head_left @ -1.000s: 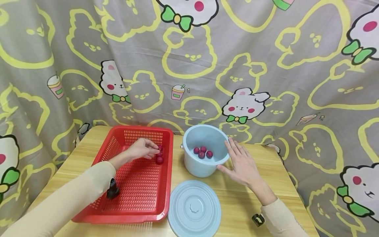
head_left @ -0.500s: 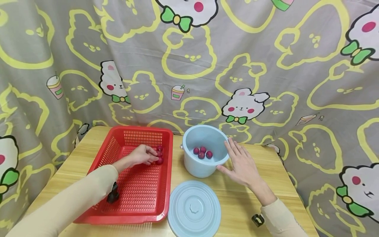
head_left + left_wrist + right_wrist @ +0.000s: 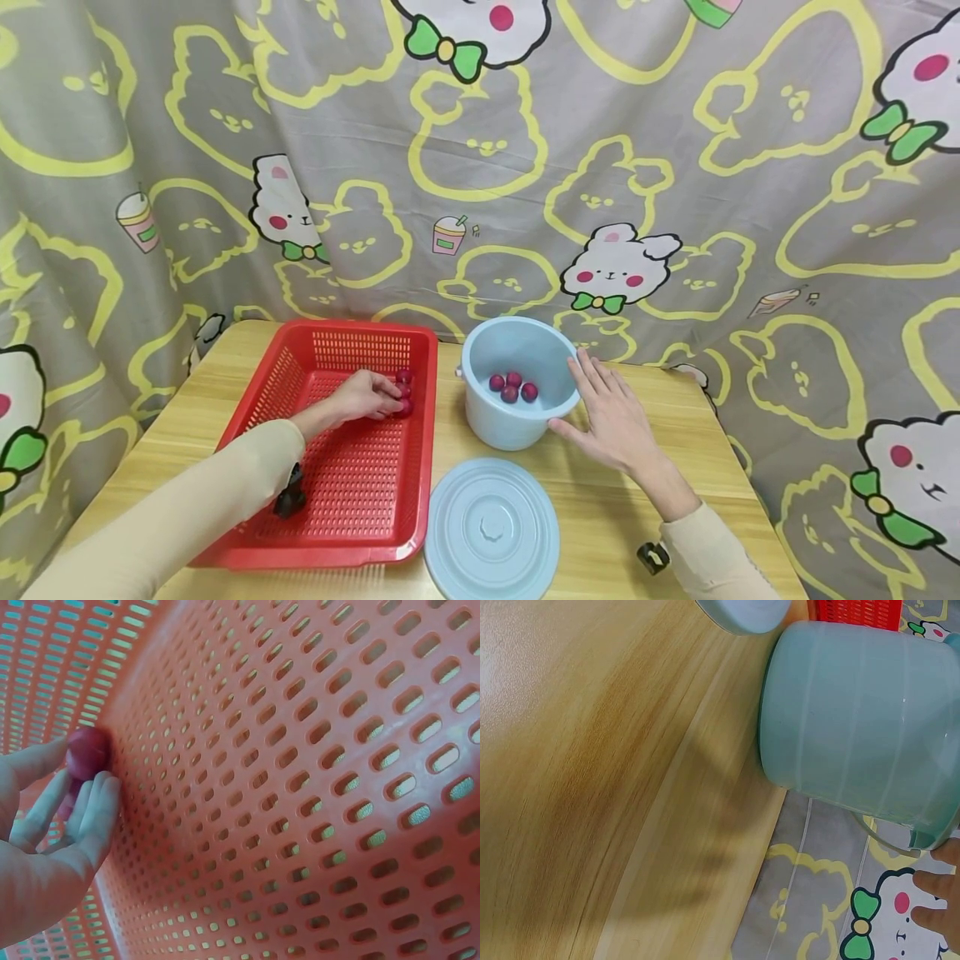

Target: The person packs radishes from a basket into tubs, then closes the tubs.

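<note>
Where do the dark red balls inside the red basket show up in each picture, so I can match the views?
Head: the dark red balls sit just left of centre, below mid-height, by the left hand's fingertips.
Left wrist: far left; one ball shows clearly, with what looks like another behind the fingers.
Right wrist: none visible.
Shared landmark: the red basket, which fills most of the left wrist view and peeks in at the right wrist view's top.

Dressed in plain cream-coloured long left sleeve (image 3: 180, 500) and matching right sleeve (image 3: 712, 554); fitted with small black wrist cameras (image 3: 649, 557) beside cuffs (image 3: 678, 527).
</note>
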